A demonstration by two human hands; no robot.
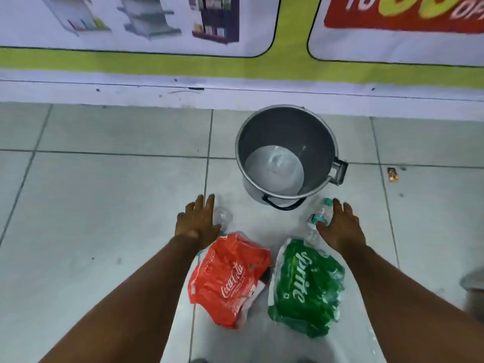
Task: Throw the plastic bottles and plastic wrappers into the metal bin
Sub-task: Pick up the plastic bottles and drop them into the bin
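Both hands are reaching down toward the floor (104,205) at the same time, each going for a bottle, so the step in hand looks like the first pick-up: nothing lies in the metal bin (285,132) yet, its pale bottom showing bare. The left hand (197,221) is spread, fingers fanned and palm down, and just off its thumb side lies a clear bottle (222,216), close against the hand but not yet enclosed; whether skin touches plastic there cannot be told. The right hand (340,224) is likewise open, its fingers only loosely curved, and a second clear bottle with a teal cap and label (318,218) lies just inside it, along the thumb side, with the thumb tip near or on the label. Neither hand pinches anything at present. Nearer the person than the left hand, by its wrist, lies a crumpled red Coca-Cola wrapper (230,279); nearer than the right hand, beside that wrist, a crumpled green Sprite wrapper (306,286), the two wrappers just beside each other between the forearms. The bin stands upright beyond both hands and between them, its black handle (282,204) hanging toward the person. The next move, as I judge it, calls for each hand to close round its bottle, lift, and carry it forward and inward over the bin's rim before letting go; the bottles are light and round and may roll away under a glancing touch. The wrappers would follow.
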